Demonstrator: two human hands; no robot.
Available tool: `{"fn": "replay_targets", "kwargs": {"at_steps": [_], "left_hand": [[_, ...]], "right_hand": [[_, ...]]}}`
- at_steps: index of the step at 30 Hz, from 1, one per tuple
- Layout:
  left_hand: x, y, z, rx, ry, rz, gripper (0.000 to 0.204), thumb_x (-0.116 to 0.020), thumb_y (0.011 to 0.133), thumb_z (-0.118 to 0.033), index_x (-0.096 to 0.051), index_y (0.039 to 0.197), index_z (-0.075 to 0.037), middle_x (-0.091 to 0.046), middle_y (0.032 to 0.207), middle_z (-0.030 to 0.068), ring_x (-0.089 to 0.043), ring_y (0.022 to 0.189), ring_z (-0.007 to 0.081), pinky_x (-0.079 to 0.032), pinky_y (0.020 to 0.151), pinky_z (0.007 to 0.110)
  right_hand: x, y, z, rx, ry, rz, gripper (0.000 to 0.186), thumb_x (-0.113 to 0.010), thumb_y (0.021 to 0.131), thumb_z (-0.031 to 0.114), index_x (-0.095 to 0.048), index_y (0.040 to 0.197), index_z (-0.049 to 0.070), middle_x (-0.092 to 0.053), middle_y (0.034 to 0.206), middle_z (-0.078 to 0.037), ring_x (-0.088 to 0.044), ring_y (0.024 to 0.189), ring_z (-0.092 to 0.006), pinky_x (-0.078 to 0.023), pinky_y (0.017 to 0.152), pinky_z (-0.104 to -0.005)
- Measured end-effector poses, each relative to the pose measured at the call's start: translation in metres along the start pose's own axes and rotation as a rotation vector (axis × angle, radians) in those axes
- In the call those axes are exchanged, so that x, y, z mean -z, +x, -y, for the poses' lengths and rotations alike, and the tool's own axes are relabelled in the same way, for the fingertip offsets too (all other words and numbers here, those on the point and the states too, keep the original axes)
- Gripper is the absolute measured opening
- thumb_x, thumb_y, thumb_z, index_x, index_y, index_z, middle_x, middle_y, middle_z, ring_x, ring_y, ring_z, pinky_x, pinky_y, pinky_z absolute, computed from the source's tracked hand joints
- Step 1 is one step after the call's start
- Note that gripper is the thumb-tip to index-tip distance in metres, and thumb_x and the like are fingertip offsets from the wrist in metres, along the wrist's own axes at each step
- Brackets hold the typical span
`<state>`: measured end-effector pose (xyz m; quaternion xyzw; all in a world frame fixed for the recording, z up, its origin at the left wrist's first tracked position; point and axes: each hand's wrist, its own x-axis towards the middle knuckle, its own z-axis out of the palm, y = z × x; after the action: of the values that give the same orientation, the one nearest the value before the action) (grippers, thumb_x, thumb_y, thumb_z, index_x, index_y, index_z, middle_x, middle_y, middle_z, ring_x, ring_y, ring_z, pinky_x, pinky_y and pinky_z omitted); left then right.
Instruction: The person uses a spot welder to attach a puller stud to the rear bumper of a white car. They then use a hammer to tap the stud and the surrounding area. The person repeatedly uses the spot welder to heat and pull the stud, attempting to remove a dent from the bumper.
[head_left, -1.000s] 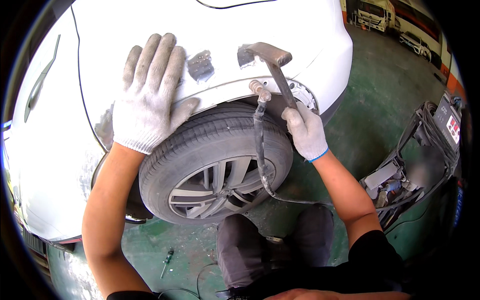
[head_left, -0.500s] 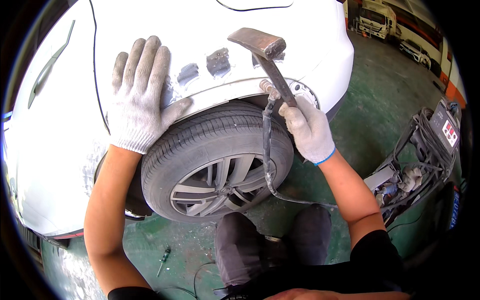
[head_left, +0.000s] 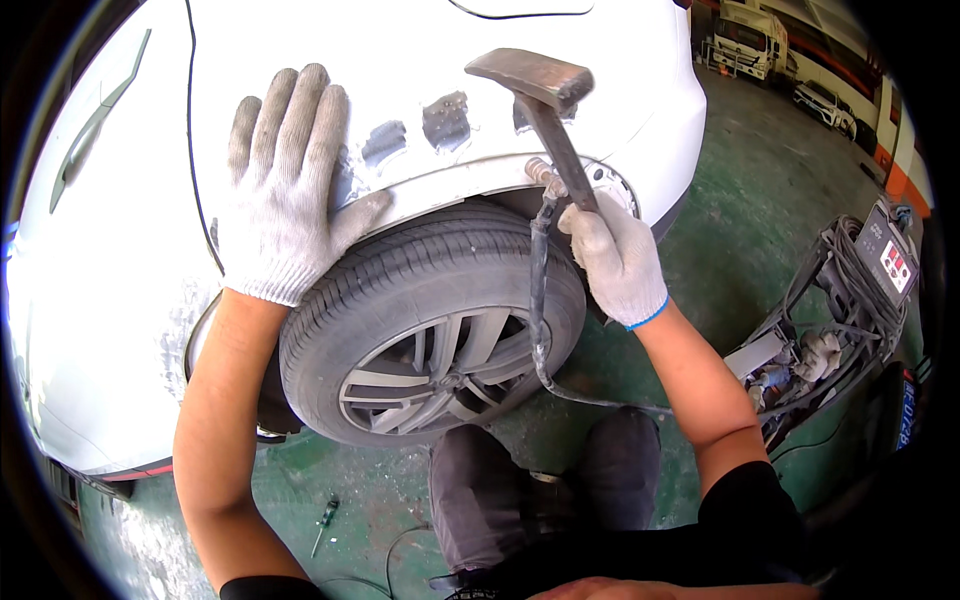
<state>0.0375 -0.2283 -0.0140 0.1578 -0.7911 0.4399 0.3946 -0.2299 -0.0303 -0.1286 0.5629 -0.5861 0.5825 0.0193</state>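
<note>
Both gloved: your left hand (head_left: 285, 190) lies open on the white car (head_left: 400, 65), upper left; right hand (head_left: 614, 258) grips a hammer (head_left: 540, 82), near centre.

The car body (head_left: 400, 60) is white, with dull grey patches (head_left: 446, 122); the tyre (head_left: 400, 262) is charcoal, its alloy wheel (head_left: 485, 345) silver and black. The left knit glove (head_left: 285, 190) is off-white smudged grey, the right glove (head_left: 620, 262) off-white with a blue-edged cuff (head_left: 648, 312). The hammer (head_left: 546, 125) is brown-grey, the floor (head_left: 720, 190) mottled green.

White-gloved hands (head_left: 280, 215), black sleeves (head_left: 750, 510), grey trousers (head_left: 480, 495)
</note>
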Motion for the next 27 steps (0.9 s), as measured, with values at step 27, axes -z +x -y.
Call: {"fn": "replay_targets", "kwargs": {"at_steps": [27], "left_hand": [[0.000, -0.003, -0.002, 0.005, -0.026, -0.020, 0.095, -0.079, 0.091, -0.056, -0.044, 0.164, -0.005, -0.042, 0.171, 0.0199, -0.033, 0.162, 0.0371, -0.021, 0.135, 0.056]], "right_hand": [[-0.007, 0.002, 0.012, -0.026, -0.015, -0.037, 0.055, -0.055, 0.112, 0.052, -0.070, 0.106, 0.000, -0.064, 0.080, -0.018, -0.063, 0.073, -0.0300, -0.053, 0.073, -0.0414]]}}
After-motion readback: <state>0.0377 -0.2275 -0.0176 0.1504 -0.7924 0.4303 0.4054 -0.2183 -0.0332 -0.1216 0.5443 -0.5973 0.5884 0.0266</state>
